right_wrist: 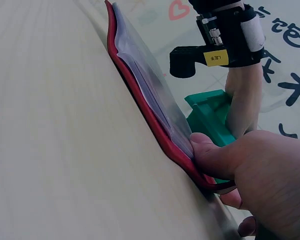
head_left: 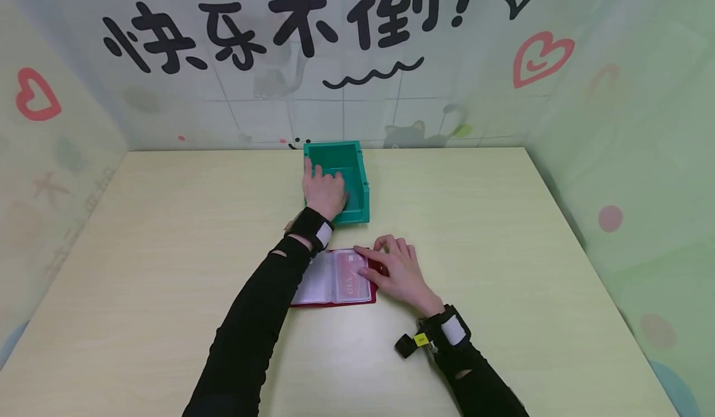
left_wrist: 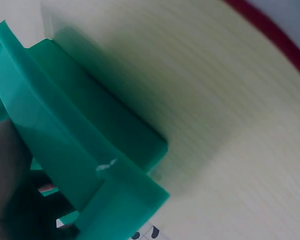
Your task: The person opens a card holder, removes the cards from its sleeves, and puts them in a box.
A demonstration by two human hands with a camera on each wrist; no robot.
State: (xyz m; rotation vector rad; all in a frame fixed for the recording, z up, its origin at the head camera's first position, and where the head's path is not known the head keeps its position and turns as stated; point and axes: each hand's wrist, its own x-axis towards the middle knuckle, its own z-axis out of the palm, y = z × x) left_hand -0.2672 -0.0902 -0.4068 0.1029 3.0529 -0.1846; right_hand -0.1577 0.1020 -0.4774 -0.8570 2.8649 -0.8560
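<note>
A card holder [head_left: 324, 290] with a dark red cover lies spread on the table, its clear sleeves facing up. Its right sleeve holds a pink card [head_left: 350, 274]. My right hand [head_left: 403, 274] pinches the holder's right edge, thumb on the clear sleeves [right_wrist: 145, 90] and other fingers at the red cover [right_wrist: 140, 100]. Farther back, my left hand [head_left: 325, 192] reaches into a green plastic bin [head_left: 357, 218], fingers spread and one along the left rim. Nothing shows in its grasp, though the bin's front wall [left_wrist: 55, 135] partly hides its fingers in the left wrist view.
The pale wooden table [head_left: 167, 249] reaches back to a printed backdrop [head_left: 251, 113], close behind the bin. Side panels [head_left: 625, 156] rise along the table. My left forearm [head_left: 251, 324] crosses over the holder's left part.
</note>
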